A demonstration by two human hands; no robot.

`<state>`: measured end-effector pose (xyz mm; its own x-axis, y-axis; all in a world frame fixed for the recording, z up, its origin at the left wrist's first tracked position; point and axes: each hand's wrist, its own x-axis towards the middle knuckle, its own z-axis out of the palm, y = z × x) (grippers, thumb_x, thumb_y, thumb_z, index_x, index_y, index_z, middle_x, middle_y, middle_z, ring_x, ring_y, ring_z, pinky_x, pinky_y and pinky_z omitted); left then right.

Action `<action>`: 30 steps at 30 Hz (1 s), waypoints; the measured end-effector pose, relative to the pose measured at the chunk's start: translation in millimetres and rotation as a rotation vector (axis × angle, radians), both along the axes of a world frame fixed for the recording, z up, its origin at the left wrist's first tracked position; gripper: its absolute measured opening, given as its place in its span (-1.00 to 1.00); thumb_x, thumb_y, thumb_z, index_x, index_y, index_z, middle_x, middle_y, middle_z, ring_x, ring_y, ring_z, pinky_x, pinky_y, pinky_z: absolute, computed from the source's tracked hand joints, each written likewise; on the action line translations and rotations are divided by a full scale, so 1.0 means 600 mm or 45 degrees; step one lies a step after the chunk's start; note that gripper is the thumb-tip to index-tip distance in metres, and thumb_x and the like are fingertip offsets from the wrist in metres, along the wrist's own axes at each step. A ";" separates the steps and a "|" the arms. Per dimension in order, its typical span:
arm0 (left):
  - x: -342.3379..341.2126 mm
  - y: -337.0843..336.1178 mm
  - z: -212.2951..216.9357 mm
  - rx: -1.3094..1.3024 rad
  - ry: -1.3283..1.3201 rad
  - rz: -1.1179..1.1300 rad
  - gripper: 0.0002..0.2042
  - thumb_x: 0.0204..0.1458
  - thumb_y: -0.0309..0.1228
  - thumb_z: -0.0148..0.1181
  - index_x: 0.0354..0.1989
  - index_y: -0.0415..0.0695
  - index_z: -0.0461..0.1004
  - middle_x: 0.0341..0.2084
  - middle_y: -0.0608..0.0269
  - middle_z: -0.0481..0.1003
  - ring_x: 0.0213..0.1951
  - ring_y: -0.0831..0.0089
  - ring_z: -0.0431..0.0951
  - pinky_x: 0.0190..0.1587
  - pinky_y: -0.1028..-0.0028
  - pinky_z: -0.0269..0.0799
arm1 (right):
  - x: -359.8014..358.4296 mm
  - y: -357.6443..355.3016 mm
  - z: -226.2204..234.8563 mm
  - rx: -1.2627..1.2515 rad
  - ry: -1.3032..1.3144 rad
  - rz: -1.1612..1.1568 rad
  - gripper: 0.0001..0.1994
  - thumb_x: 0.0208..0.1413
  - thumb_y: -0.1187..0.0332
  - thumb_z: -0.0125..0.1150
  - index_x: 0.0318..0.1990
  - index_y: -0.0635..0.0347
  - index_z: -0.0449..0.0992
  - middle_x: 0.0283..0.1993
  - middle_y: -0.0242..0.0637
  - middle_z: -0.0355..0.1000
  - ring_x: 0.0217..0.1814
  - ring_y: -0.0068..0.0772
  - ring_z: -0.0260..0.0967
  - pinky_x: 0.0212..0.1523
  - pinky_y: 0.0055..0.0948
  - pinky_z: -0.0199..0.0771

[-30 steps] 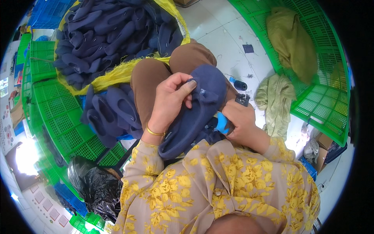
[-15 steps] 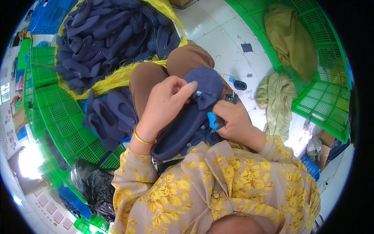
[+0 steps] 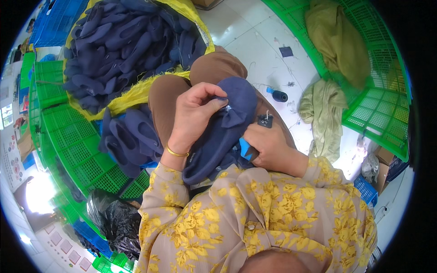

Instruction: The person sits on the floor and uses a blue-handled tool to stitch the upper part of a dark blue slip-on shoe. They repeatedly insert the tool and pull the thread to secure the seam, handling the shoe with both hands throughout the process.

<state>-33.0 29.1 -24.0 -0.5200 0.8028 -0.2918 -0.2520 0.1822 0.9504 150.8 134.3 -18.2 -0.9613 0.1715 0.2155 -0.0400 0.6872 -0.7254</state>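
Green crates (image 3: 382, 109) flanked a pale tiled floor (image 3: 243, 27), where a person in a flowered shirt (image 3: 195, 218) and brown trousers (image 3: 216, 68) sat beside a yellow sack (image 3: 132, 94) heaped with navy shoes (image 3: 123, 45). A black bag (image 3: 114, 218) slumped to the left, and an olive cloth (image 3: 337, 41) hung on the right-hand crate wall, with a paler cloth (image 3: 323, 109) bunched below it. More loose pairs (image 3: 132, 136) lay by the left knee.

A single shoe (image 3: 243, 93) rested across the lap, toe pointing away from the wearer of the shirt and opening toward the body. It looked light and soft, a matte fabric likely to bend easily and unlikely to slip; the rounded toe or the side rim seemed the surest places to take hold.

The left hand (image 3: 195, 113), a gold bracelet (image 3: 175, 152) at its wrist, pinched thumb to forefinger at the edge of the trim; whether cloth or thread sat between them could not be told. The right hand (image 3: 268, 148) was curled beside the shoe, its grip partly hidden.

A dark spool (image 3: 279, 96) lay on the tiles. The trim was a navy bow (image 3: 234, 117) on the shoe's front, its delicate part and a poor handle. By the right hand were a pointed blue piece (image 3: 247, 149) and a small black patch (image 3: 265, 120).
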 end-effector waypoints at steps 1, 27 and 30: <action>0.003 -0.001 -0.001 -0.001 -0.006 0.019 -0.91 0.00 -0.66 0.24 -0.33 -0.23 0.52 -0.37 0.45 0.50 -0.35 0.73 0.44 -0.27 0.68 0.38 | 0.004 -0.002 0.000 -0.002 0.002 -0.005 -0.78 -0.23 0.36 0.29 -0.49 0.11 0.32 -0.51 -0.30 0.28 -0.50 -0.23 0.34 -0.55 -0.33 0.29; 0.037 -0.013 0.034 -0.160 0.618 -0.131 -0.87 0.14 -0.46 0.20 -0.21 -0.25 0.48 -0.47 0.33 0.47 -0.46 0.64 0.46 -0.39 0.60 0.41 | 0.044 0.025 0.000 -0.856 -0.174 -0.430 -0.91 0.16 0.45 0.23 -0.31 0.31 0.51 -0.45 -0.36 0.43 -0.45 -0.62 0.26 -0.41 -0.53 0.28; 0.057 0.001 0.067 -0.194 1.029 -0.201 -0.86 0.07 -0.48 0.25 -0.24 -0.25 0.49 -0.49 0.25 0.46 -0.48 0.55 0.46 -0.40 0.57 0.40 | 0.046 0.024 0.007 -0.744 -0.184 -0.412 -0.90 0.17 0.44 0.22 -0.32 0.30 0.53 -0.43 -0.38 0.44 -0.40 -0.63 0.30 -0.39 -0.54 0.30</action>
